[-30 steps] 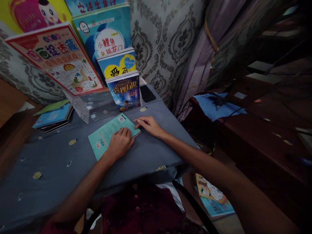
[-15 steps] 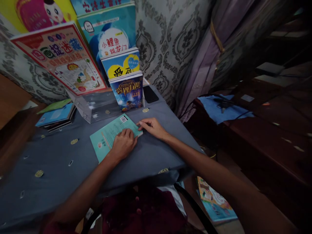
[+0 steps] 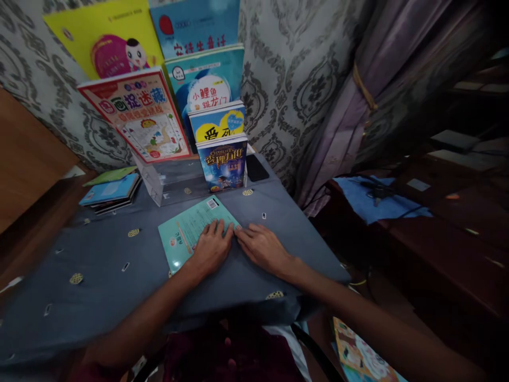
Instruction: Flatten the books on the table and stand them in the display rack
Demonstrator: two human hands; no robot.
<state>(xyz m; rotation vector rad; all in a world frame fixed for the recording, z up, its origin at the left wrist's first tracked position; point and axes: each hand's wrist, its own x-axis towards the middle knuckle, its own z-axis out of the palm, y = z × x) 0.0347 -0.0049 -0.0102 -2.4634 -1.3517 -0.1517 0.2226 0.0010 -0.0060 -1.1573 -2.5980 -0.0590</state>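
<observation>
A turquoise book [image 3: 191, 223] lies on the grey-blue tablecloth, its back cover and barcode facing up. My left hand [image 3: 213, 248] rests on the book's near right part, fingers stretched out over the cover. At the right edge of the book is my right hand [image 3: 263, 247], palm down with its fingers extended and the fingertips at the corner. Neither hand grasps the book. The book's lower right part is hidden beneath my left hand.
A clear stand [image 3: 155, 183] holds several upright picture books, with a dark blue book [image 3: 225, 164] in front. Beside it lies a black phone [image 3: 256, 167]. A small stack of books [image 3: 111, 192] sits at left. Keys lie on a blue cloth [image 3: 363, 204] on the brown surface at right.
The view has shifted, so things appear lower and further right. My right hand has flattened from bent fingers and come down beside the book's edge. My left fingers have straightened on the cover.
</observation>
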